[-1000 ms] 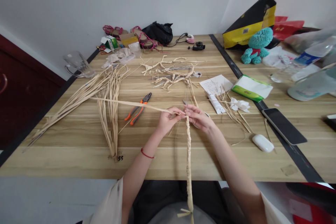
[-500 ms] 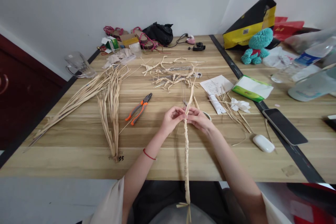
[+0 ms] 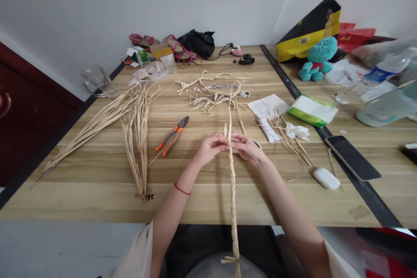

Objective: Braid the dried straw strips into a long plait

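Note:
A long pale braid of straw-like strands (image 3: 233, 195) runs from the middle of the table toward my body, its tied end past the table edge. My left hand (image 3: 211, 147) pinches its upper end from the left. From the right, my right hand (image 3: 246, 148) grips the same spot, fingertips close to the left ones. Loose strands (image 3: 230, 117) stick up and away beyond my fingers. Behind my right hand a round object with a pale green rim (image 3: 257, 143) is partly hidden. Orange-handled pliers (image 3: 172, 135) lie left of my left hand.
Bundles of loose straw (image 3: 140, 139) spread over the left side. Wrapped branch-like pieces (image 3: 211, 91) lie ahead. To the right are a white tube (image 3: 268, 130), a tissue pack (image 3: 312, 110), a phone (image 3: 353, 157) and a white case (image 3: 326, 178). A glass mug (image 3: 99, 81) stands far left.
The loose strands at the braid's top have shifted; a short flat strand now stands up left of the others. The braid's lower end has swung slightly right. Both hands stay at the same spot.

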Demonstrator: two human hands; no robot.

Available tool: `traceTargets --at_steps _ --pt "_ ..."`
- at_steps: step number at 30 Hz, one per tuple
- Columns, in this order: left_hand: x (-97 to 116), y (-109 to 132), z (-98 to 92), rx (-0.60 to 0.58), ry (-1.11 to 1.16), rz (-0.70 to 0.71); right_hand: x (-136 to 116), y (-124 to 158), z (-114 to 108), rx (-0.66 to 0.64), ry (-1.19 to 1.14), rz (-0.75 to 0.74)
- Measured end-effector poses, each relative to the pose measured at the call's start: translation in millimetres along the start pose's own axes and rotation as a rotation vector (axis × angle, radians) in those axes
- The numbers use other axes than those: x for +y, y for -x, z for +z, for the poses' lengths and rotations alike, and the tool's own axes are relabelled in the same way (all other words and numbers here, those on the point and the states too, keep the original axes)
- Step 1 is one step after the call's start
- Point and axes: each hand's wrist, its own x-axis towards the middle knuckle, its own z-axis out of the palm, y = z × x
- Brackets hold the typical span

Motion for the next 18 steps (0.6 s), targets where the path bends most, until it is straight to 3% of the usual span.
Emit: traceTargets --at_steps 10,18 --pt "4.1 -1.0 4.5 0.092 0.106 -0.164 0.1 -0.6 -1.2 0.023 -0.022 0.003" --pt "6.9 1.1 1.3 0.029 0.143 -0.220 -0.7 -0.4 0.2 0.000 0.003 0.008"
